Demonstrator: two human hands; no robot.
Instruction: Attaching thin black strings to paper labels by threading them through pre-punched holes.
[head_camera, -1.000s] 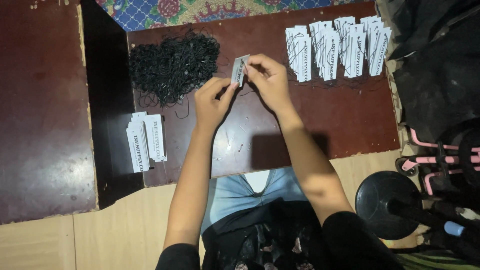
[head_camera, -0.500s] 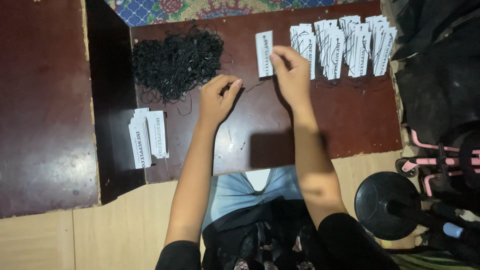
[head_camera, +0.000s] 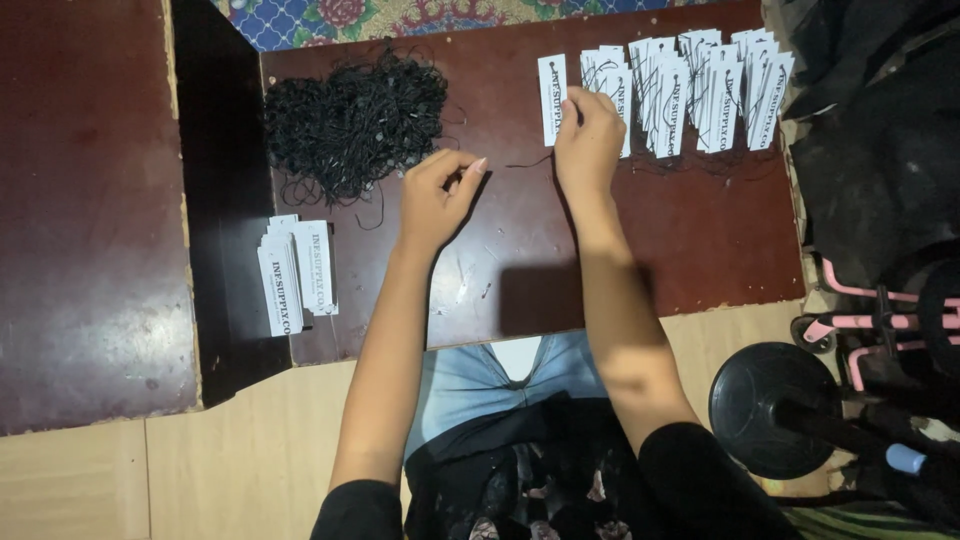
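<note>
1. Dark wooden table (head_camera: 520, 290) carried our work.
2. Our right hand (head_camera: 588, 140) pinched a white tag (head_camera: 552, 85) near its far edge.
3. Our left hand (head_camera: 432, 195), curled and holding nothing we could see, hovered beside the black string pile (head_camera: 355, 120).

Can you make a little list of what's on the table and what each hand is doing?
Table: dark red-brown tabletop
Left hand: fingers curled, beside the pile of black strings
Right hand: touching a white paper tag
Far right: row of strung white tags
Near left: stack of plain white tags
</note>
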